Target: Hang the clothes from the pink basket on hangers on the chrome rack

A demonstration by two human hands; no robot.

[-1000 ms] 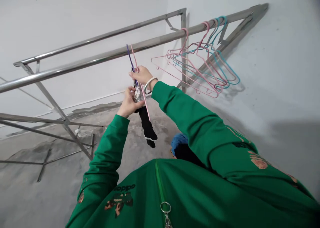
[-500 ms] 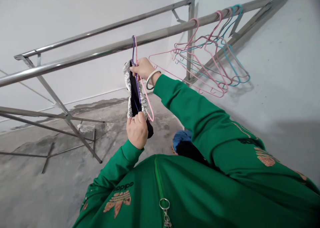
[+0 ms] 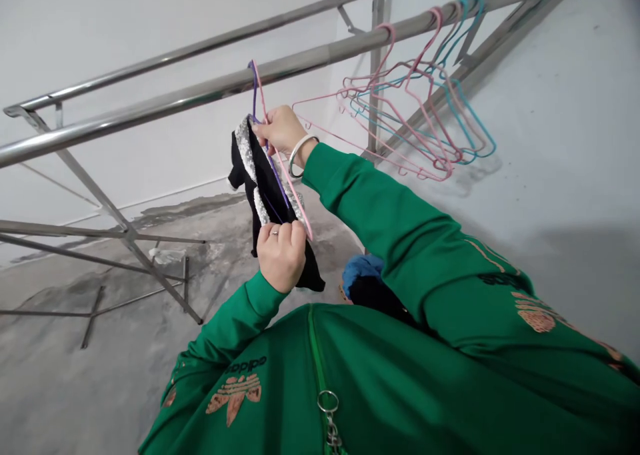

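"Where is the garment?"

"Just left of the frame's center: a black garment [image 3: 263, 165] with speckled white trim, hanging at a slant, partly bunched. A purple hanger [image 3: 254, 94] runs down through its open middle, hooked on a steel rail [image 3: 175, 103] that crosses the upper frame."

"And the hands?"

"Both belong to one person in a green jacket [image 3: 380, 375]. The left hand [image 3: 283, 255], slightly below center, has its grip curled closed on the garment's lower edge, knuckles up, with a ring [image 3: 275, 232] on one finger. The right hand [image 3: 281, 132], above it, has its grip pinched on the garment's top edge, beside the purple hanger's neck. A pale bracelet [image 3: 295, 155] circles that wrist."

"Anything close to them?"

"A pink hanger [image 3: 296, 190] hooks on the rail right beside the purple one, its long side slanting down past the right hand, its lower end near the left knuckles."

"What's further off?"

"Upper right, a cluster of pink and blue hangers [image 3: 470, 118] overlaps on the same rail. Crossed metal legs [image 3: 127, 232] stand at the left, over a gray, stained floor [image 3: 60, 395]."
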